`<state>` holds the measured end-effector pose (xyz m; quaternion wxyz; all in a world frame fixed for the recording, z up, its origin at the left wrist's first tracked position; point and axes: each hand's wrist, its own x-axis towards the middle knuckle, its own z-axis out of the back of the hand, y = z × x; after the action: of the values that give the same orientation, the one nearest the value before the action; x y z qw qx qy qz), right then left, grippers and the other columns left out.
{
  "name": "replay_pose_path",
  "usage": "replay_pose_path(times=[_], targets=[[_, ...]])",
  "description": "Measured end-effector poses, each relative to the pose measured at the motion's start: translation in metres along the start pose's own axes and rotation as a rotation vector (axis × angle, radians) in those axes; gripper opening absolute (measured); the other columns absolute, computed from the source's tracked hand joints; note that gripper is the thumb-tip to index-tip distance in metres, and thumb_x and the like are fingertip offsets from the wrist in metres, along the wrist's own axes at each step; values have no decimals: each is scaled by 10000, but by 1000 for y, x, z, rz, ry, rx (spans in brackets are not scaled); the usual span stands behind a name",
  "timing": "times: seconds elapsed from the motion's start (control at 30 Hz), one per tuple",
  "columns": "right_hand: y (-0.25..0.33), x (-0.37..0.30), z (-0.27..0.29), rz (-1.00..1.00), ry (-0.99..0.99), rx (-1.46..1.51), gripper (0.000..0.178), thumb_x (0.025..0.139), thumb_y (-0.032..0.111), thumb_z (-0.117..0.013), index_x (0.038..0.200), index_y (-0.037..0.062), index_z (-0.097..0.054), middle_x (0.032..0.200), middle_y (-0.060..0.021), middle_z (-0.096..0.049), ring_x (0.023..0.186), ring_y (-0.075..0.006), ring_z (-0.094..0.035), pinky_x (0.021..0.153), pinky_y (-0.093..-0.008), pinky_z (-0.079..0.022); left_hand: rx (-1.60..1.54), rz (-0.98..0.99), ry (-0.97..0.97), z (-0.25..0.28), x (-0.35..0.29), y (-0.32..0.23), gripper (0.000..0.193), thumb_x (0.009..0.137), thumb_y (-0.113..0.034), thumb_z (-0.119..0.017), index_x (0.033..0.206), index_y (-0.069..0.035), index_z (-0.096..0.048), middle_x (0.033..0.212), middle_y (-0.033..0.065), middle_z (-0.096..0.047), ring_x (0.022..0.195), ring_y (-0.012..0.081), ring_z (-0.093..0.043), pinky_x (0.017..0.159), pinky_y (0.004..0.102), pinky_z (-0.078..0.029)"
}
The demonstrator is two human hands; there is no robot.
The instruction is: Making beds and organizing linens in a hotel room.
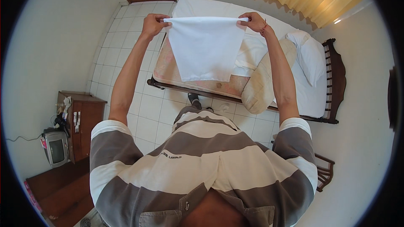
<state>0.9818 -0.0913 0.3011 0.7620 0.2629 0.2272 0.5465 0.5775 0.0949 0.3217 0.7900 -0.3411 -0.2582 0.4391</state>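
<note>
Left hand pinching one top corner of plain white four-sided fabric cloth; right hand, red string bracelet at wrist, pinching the other top corner; cloth spread between both hands, top edge taut, lower part hanging over pink-patterned fabric mattress; can't tell if lower edge touches it; long beige fabric bolster right of cloth, lying near white fabric pillow; dark brown wooden headboard beyond pillow.

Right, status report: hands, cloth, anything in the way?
Left hand, right hand: pinching top corners. White cloth: spread, hanging between. Possible obstacle: beige bolster, overhanging bed edge.
</note>
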Motion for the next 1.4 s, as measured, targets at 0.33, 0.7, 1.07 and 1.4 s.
replay_pose_path(times=[0.33, 0.7, 1.07, 1.4], targets=[[21, -102, -36, 278, -108, -78, 211, 794, 104, -734, 1001, 81, -764, 814, -148, -633, 726, -266, -611, 701, -362, -504, 237, -160, -93, 24, -105, 5, 155, 796, -54, -750, 945, -9, -749, 814, 153, -725, 677, 247, -685, 679, 344, -546], [52, -127, -28, 239, -74, 55, 140, 846, 29, -697, 976, 31, -748, 936, -97, -683, 786, -204, -639, 683, -328, -507, 265, -141, 98, 64, -135, -10, 99, 802, 14, -748, 898, -11, -736, 763, 95, -699, 640, 162, -639, 541, 278, -475], [-22, 52, -122, -72, 137, 101, 182, 870, 123, -699, 1021, 32, -746, 850, -153, -726, 726, -236, -706, 702, -338, -552, 84, 73, 333, -9, 36, 135, 76, 862, -5, -706, 877, 65, -678, 720, 107, -695, 644, 146, -686, 563, 273, -552], [-84, 134, -232, -41, -91, -17, 181, 847, 57, -646, 988, 36, -758, 947, -197, -718, 862, -346, -700, 802, -396, -555, 174, 79, 202, -87, 95, 263, 126, 804, -65, -755, 905, 9, -739, 874, 175, -737, 787, 260, -733, 736, 348, -581]])
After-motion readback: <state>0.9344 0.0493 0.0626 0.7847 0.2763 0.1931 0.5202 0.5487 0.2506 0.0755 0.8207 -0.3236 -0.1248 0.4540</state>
